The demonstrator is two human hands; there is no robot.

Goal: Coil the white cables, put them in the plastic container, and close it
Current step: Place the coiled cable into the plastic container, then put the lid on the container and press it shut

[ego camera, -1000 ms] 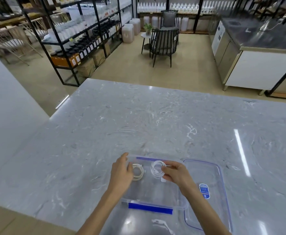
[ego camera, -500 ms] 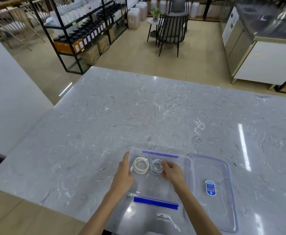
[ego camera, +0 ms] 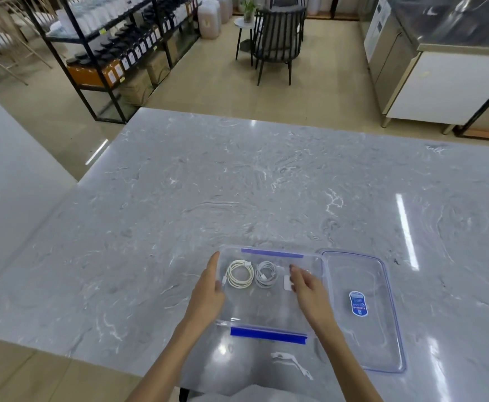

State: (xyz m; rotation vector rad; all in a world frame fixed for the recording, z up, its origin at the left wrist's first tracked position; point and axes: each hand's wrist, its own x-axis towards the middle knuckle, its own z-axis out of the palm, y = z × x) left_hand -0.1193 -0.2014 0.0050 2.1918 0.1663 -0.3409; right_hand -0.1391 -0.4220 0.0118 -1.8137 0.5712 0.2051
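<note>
Premises: a stockroom with black shelving [ego camera: 115, 39] and a dark chair [ego camera: 278, 39] in the background. The work is on a grey marble counter [ego camera: 237, 198]. Near my edge of it stands the clear plastic container [ego camera: 266, 309], open. Its lid [ego camera: 362, 338] lies flat on the counter just beside it to the right, bearing a blue label [ego camera: 358, 303]. My left hand [ego camera: 208, 291] rests against the container's left wall with fingers straight, gripping nothing. My right hand [ego camera: 307, 288] hovers over the container's right half, fingers relaxed and apart, and it is empty. Contents: two cables lie wound at the far left of the container floor, a cream-white coil [ego camera: 239, 274] and a grey-white coil [ego camera: 265, 274], side by side and close enough that I cannot tell whether they touch. A small white block [ego camera: 287, 284], possibly a plug, lies just beside my right fingertips. Assessment: coiling and loading look complete for these two cables, and closing is not yet begun. A short white piece [ego camera: 292, 362] lies on the counter between the container and me. I cannot tell whether it is a further cable. If so, it remains outstanding ahead of fitting the lid and fastening it.
</note>
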